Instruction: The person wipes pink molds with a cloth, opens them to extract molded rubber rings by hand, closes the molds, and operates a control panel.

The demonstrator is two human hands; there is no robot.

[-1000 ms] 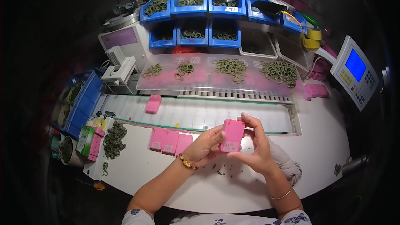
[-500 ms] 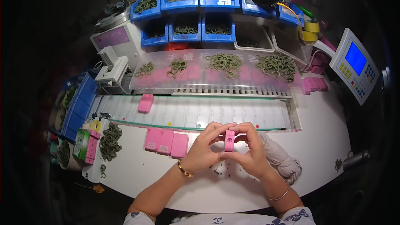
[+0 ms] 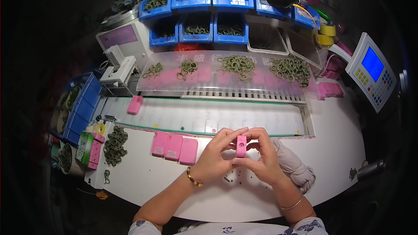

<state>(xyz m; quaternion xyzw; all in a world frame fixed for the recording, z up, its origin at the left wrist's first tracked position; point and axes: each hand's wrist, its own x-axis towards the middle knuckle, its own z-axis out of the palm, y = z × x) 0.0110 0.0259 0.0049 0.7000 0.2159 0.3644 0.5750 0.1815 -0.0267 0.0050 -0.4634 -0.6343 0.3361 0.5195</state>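
A pink rubber mould (image 3: 241, 148) stands on edge between my two hands, a small round hole in the side facing me. My left hand (image 3: 212, 159) grips it from the left and my right hand (image 3: 264, 161) from the right, fingertips meeting at its top and thumbs at its bottom. Both hands are above the white table (image 3: 209, 204). To the left of my left hand lies a row of pink moulds (image 3: 173, 147), two of them with small labels. Another pink mould (image 3: 135, 104) rests on the pale conveyor belt (image 3: 217, 117) beyond.
Green wax rings fill blue bins (image 3: 196, 30) at the back and lie in piles on a clear shelf (image 3: 209, 63). A ring heap (image 3: 116, 145) is at left. Beside my right hand is a grey cloth (image 3: 294, 167); a control panel (image 3: 372, 69) stands far right. Dark crumbs dot the table.
The pink mould on the belt has moved left, and the belt's coloured dots have shifted. My hands stay around the held mould almost unchanged. The view has shifted slightly.
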